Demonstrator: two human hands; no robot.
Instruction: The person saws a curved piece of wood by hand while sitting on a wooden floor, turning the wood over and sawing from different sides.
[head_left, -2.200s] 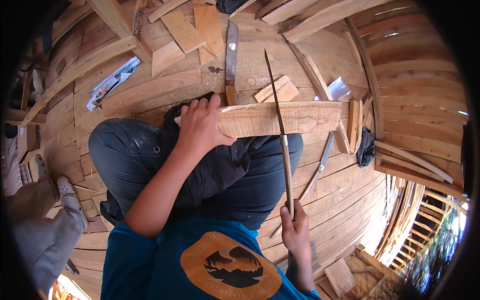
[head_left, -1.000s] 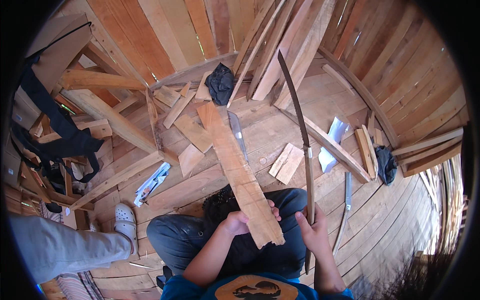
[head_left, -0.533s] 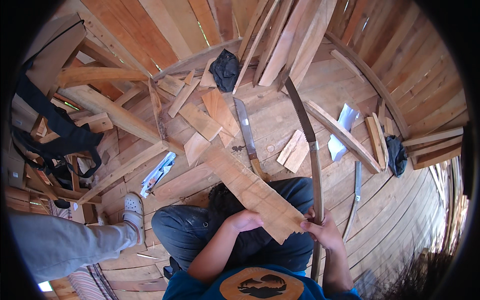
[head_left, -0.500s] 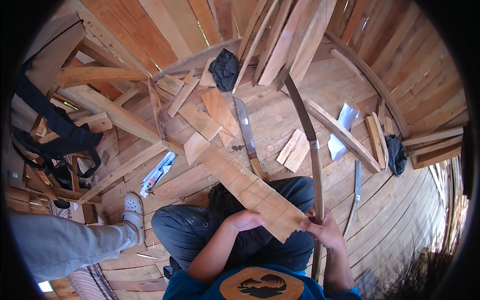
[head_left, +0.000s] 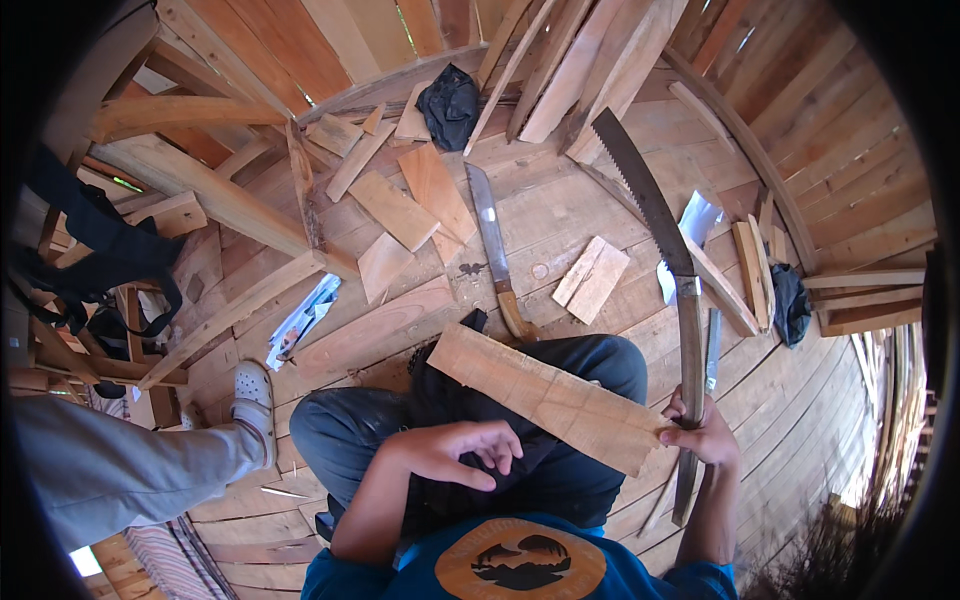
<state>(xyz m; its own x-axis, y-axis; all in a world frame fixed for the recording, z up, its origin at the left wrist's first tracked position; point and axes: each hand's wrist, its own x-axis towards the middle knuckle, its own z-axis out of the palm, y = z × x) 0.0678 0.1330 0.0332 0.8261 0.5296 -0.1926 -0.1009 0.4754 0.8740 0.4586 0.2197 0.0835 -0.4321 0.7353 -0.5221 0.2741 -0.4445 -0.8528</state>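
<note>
My right hand point(head_left: 706, 432) is wrapped round the wooden handle of a hand saw point(head_left: 652, 205), whose curved toothed blade points away from me. Across my lap lies a rough wooden board point(head_left: 545, 396). Its right end meets the thumb of my right hand; whether the thumb also grips it I cannot tell. My left hand point(head_left: 455, 452) is apart from the board, above my lap, with fingers loosely bent and nothing in them.
A machete point(head_left: 488, 235) lies on the plank floor ahead, among wood offcuts point(head_left: 592, 278). Black plastic bags point(head_left: 448, 108), a long tool point(head_left: 713, 350) and leaning planks point(head_left: 560, 75) surround it. At left are a timber frame point(head_left: 200, 205) and another person's clog-clad foot point(head_left: 254, 410).
My left hand has let go of the board and drawn back to the left. The saw and the board have shifted to the right, and the saw's blade has turned.
</note>
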